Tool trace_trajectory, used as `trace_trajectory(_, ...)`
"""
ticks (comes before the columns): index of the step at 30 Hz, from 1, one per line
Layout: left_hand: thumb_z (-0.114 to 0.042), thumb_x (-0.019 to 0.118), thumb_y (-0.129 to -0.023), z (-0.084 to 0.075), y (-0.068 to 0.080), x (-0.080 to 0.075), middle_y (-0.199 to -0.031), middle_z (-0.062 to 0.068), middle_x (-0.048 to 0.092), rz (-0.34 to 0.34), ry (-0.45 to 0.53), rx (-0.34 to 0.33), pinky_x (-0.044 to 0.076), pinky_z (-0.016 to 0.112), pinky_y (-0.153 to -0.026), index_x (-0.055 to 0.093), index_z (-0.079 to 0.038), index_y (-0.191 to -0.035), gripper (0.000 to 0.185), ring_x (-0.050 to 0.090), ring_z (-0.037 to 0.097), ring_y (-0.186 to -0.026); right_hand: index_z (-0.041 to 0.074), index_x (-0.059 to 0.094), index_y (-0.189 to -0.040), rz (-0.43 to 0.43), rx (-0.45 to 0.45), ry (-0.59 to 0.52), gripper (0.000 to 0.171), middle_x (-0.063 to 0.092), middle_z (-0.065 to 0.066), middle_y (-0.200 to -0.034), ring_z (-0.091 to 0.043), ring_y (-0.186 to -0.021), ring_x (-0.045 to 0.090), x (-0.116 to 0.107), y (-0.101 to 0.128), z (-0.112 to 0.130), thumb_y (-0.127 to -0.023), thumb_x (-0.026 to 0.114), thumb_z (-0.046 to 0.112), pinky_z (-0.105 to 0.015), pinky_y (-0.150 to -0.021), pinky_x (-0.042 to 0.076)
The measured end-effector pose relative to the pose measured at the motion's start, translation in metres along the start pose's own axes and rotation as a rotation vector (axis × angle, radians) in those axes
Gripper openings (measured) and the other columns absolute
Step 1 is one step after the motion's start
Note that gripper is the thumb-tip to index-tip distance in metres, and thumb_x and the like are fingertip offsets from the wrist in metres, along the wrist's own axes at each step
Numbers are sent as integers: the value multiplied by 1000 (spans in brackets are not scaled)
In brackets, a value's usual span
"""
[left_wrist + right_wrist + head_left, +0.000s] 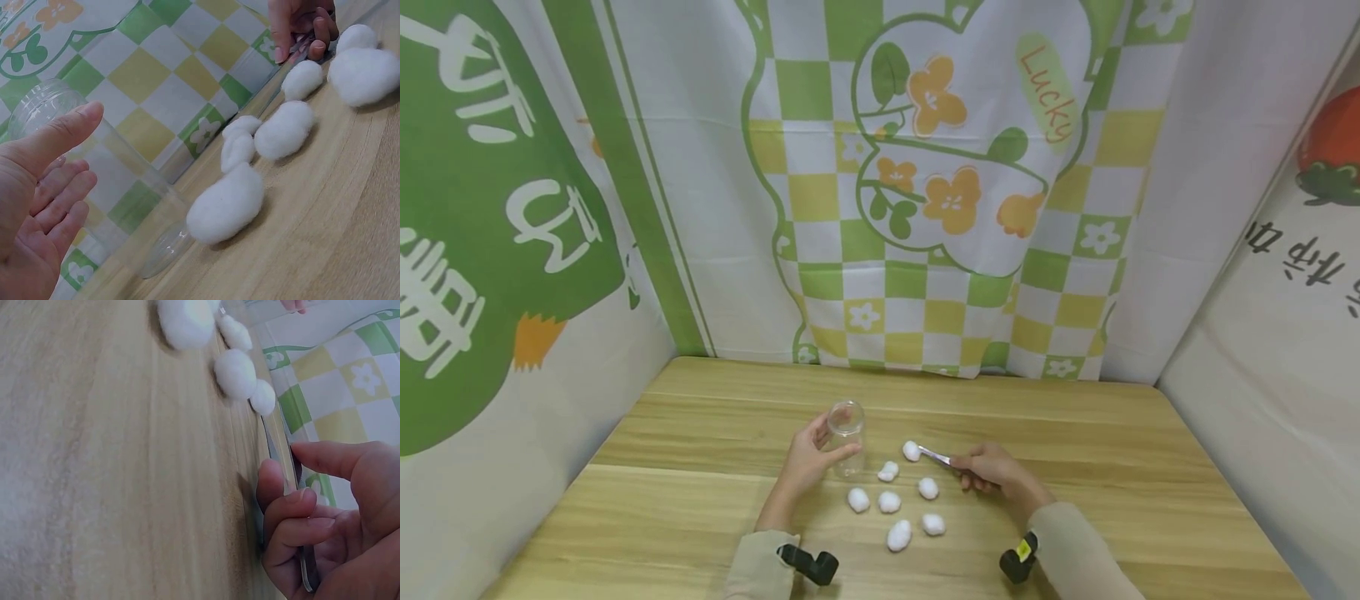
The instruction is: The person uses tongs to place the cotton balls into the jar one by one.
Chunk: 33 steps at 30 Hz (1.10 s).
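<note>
My left hand holds a clear empty jar upright on the wooden table, thumb across its front. In the left wrist view that hand cups the jar loosely. My right hand pinches metal tweezers, whose tips meet a white cotton ball; whether they grip it is unclear. The right wrist view shows the right hand, the tweezers and that ball. Several more cotton balls lie between my hands.
Printed green, yellow and white cloth hangs behind the table, and similar sheets close in the left and right sides. Black wrist cameras sit on both beige sleeves.
</note>
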<state>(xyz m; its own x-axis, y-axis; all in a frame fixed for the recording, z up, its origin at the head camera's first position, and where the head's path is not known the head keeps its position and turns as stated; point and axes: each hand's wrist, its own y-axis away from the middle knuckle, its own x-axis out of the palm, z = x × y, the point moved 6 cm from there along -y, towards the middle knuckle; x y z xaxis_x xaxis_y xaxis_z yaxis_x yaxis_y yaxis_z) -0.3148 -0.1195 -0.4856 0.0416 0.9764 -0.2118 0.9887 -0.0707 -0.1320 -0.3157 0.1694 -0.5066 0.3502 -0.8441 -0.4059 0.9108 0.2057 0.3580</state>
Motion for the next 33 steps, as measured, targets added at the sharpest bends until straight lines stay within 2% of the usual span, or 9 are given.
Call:
trace_trajectory(11,-17,80,-77,1,0,1,-140,13,57,-6,-1,-10,36,45,-118,53,-8,-136,65,46,31,-138,8,58,-65,-25,-5,45,32,50,6,-50,-3,-43,32,3,-1,1,-92,63,23,-14,-41,25)
trace_trajectory(18,-17,79,-79,1,0,1,-142,16,54,-4,-1,-22,35,46,-119,49,-5,-139,68,45,34,-139,3,60,-67,-65,-56,21,27,45,6,-50,-4,-47,35,4,-2,1,-92,63,15,-14,-45,28)
trace_trajectory(27,-20,79,-80,-1,3,1,-148,20,46,0,-28,-44,37,47,-117,41,-2,-144,76,43,38,-139,11,50,-60,-106,-120,47,34,43,7,-50,-5,-50,38,1,3,4,-91,63,13,-13,-46,28)
trace_trajectory(33,-18,78,-80,-1,2,0,-147,20,47,-2,-16,-33,36,47,-118,42,-1,-143,75,43,37,-139,8,52,-61,-122,-160,40,31,43,7,-51,-5,-51,39,-1,5,5,-90,63,11,-12,-47,29)
